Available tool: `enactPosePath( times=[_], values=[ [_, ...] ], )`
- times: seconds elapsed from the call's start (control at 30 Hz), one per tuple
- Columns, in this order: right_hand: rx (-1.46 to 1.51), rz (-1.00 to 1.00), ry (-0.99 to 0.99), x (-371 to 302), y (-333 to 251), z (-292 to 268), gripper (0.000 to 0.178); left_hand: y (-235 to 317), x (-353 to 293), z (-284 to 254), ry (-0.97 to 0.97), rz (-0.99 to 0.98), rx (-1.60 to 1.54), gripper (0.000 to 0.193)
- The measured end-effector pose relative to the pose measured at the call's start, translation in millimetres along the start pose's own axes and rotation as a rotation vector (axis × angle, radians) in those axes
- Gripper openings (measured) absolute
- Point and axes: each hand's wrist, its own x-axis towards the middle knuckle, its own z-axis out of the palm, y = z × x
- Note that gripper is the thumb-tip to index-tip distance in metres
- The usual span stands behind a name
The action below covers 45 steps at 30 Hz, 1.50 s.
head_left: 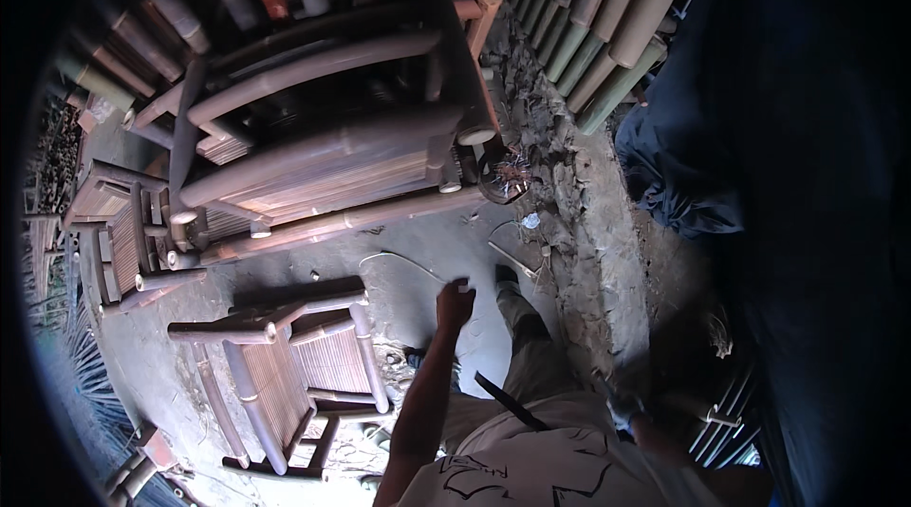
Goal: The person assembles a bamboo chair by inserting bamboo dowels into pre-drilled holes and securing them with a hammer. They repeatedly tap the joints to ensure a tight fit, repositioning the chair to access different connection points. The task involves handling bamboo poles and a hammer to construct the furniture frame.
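My left hand (456, 304) hangs in front of me above the floor, its fingers curled closed. Whether anything is inside them is hidden. A thin curved strip (403, 261) ends close by this hand; I cannot tell if it touches. On my right side, my right hand (623, 406) is low in shadow, with something pale blue-grey at it that I cannot make out. Left of my left arm stands a bamboo chair (272, 384) with a slatted seat and back. Beyond it is a long bamboo bench (332, 186) with slats and thick pole rails.
Another bamboo chair (123, 232) stands at the far left. Bamboo poles (607, 23) lean at the back right. A rough broken ledge (579, 222) runs along my right, beside a dark blue cloth (678, 184). A small heap of scraps (512, 172) lies at the bench's end.
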Motion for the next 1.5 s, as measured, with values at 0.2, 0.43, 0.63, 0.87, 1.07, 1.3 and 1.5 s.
enactPosePath(
  times=[0.2,0.43,0.63,0.87,1.07,1.3,1.5],
  values=[
    [0.234,0.015,-0.165,4,12,-25,0.028,134,201,76,0.098,0.407,0.126,0.06],
    [0.427,0.079,-0.283,51,20,-61,0.029,148,322,141,-0.36,0.278,0.777,0.09],
    [0.513,0.148,-0.297,62,43,-99,0.029,143,335,187,-0.457,0.668,1.073,0.05],
    [0.537,0.176,-0.307,72,62,-116,0.03,155,312,207,-0.066,1.018,1.045,0.015],
    [0.572,0.137,-0.33,79,58,-97,0.031,125,315,206,-0.247,0.658,0.587,0.015],
    [0.613,0.114,-0.319,95,86,-101,0.033,94,327,184,-0.071,0.362,0.203,0.02],
    [0.559,0.063,-0.315,101,74,-131,0.029,122,309,161,-0.015,0.367,0.336,0.024]
  ],
)
